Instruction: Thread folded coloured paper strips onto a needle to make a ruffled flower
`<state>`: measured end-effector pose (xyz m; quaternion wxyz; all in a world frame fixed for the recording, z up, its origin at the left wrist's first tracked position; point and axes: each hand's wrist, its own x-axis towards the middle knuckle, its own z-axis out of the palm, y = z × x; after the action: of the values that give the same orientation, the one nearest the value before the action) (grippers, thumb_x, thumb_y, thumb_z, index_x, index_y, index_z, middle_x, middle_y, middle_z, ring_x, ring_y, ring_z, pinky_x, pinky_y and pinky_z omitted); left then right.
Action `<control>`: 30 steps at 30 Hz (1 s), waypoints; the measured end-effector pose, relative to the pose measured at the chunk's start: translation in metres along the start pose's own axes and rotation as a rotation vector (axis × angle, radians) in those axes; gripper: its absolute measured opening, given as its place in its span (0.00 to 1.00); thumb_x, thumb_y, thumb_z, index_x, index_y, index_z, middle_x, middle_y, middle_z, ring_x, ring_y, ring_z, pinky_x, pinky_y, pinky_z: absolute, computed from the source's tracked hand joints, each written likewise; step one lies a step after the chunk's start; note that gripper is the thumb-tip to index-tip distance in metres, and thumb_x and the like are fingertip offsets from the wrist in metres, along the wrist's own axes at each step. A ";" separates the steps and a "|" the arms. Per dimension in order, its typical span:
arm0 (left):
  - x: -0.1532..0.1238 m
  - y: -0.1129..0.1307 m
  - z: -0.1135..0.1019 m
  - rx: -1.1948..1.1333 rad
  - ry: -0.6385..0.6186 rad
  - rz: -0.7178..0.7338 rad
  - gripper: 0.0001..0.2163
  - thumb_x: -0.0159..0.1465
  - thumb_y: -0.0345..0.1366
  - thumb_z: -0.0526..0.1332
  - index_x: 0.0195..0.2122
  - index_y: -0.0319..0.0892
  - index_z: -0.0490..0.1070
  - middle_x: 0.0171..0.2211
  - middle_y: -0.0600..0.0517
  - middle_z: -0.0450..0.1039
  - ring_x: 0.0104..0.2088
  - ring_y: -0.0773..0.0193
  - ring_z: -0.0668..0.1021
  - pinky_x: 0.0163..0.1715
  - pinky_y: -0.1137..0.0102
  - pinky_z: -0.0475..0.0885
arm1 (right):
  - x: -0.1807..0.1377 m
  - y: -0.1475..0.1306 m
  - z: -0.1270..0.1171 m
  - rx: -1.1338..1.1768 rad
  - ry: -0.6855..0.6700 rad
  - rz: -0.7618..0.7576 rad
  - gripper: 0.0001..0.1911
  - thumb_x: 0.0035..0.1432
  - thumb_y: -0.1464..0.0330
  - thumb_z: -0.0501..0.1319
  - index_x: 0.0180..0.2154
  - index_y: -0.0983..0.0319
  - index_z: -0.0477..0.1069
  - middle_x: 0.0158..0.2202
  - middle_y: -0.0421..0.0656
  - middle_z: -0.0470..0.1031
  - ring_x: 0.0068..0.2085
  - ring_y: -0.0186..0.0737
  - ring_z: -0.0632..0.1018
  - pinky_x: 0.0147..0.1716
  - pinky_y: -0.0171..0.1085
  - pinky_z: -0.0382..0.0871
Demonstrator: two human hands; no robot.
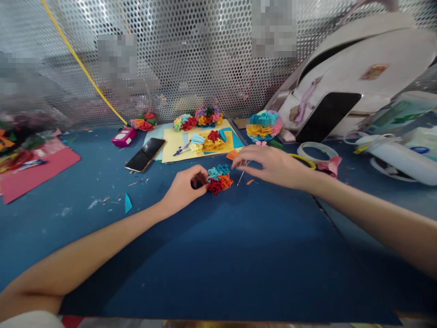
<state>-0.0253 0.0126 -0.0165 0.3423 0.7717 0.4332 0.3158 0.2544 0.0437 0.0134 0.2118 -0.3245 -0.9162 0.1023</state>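
Observation:
My left hand is closed, thumb and fingers curled round the left side of a small ruffled pompom in light blue, red and orange. The pompom sits low over the blue table. Just to its right, my right hand has its fingertips drawn together; what they pinch, if anything, is too small to make out. A pleated orange piece shows right behind those fingertips. Below them is a thin pale stick; whether the hand touches it I cannot tell. A small orange scrap lies close by.
Yellow paper sheets behind the hands carry ruffled pieces. A larger multicoloured pompom stands further right. A phone and red paper lie left. A pale backpack and tape roll are at right, against a perforated metal screen.

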 end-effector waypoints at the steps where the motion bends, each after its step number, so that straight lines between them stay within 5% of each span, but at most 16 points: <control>1: 0.000 -0.001 0.000 -0.028 -0.004 -0.014 0.06 0.59 0.27 0.64 0.36 0.41 0.69 0.31 0.56 0.74 0.29 0.71 0.74 0.31 0.73 0.66 | -0.001 -0.008 0.008 0.057 0.071 0.023 0.08 0.69 0.65 0.58 0.44 0.58 0.75 0.43 0.43 0.79 0.43 0.42 0.79 0.40 0.38 0.71; 5: 0.001 -0.005 0.001 -0.122 -0.012 -0.044 0.12 0.58 0.27 0.65 0.40 0.43 0.64 0.35 0.56 0.73 0.32 0.70 0.76 0.31 0.73 0.68 | -0.010 -0.029 0.037 0.094 0.262 -0.096 0.09 0.68 0.70 0.60 0.49 0.60 0.71 0.42 0.45 0.78 0.41 0.42 0.79 0.40 0.38 0.74; 8: 0.002 -0.007 0.001 -0.093 -0.021 -0.023 0.17 0.59 0.25 0.65 0.47 0.44 0.63 0.40 0.54 0.71 0.34 0.69 0.76 0.30 0.73 0.68 | -0.016 -0.028 0.047 0.057 0.300 -0.196 0.11 0.67 0.70 0.62 0.51 0.60 0.70 0.42 0.47 0.78 0.42 0.44 0.79 0.41 0.41 0.75; 13: 0.005 -0.005 0.000 0.054 -0.055 0.126 0.32 0.59 0.20 0.61 0.62 0.53 0.61 0.53 0.49 0.65 0.44 0.64 0.75 0.36 0.70 0.73 | -0.016 -0.019 0.046 0.104 0.272 -0.155 0.15 0.67 0.70 0.63 0.54 0.60 0.69 0.43 0.47 0.76 0.42 0.43 0.78 0.40 0.40 0.76; 24: 0.008 -0.008 0.001 0.027 -0.064 0.116 0.24 0.61 0.24 0.65 0.56 0.48 0.63 0.59 0.47 0.64 0.48 0.61 0.75 0.41 0.66 0.75 | -0.015 -0.015 0.049 0.351 0.285 -0.036 0.09 0.66 0.76 0.60 0.44 0.58 0.67 0.43 0.44 0.72 0.41 0.35 0.77 0.37 0.33 0.76; 30: 0.007 -0.004 0.001 -0.039 -0.093 0.000 0.28 0.61 0.28 0.66 0.61 0.48 0.60 0.53 0.47 0.70 0.46 0.58 0.76 0.43 0.63 0.75 | -0.013 -0.015 0.046 0.319 0.267 -0.058 0.08 0.66 0.74 0.61 0.45 0.58 0.71 0.45 0.45 0.73 0.49 0.40 0.77 0.51 0.38 0.76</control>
<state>-0.0233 0.0197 -0.0190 0.3771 0.7787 0.4107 0.2877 0.2341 0.0216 -0.0268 0.3830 -0.2709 -0.8611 0.1959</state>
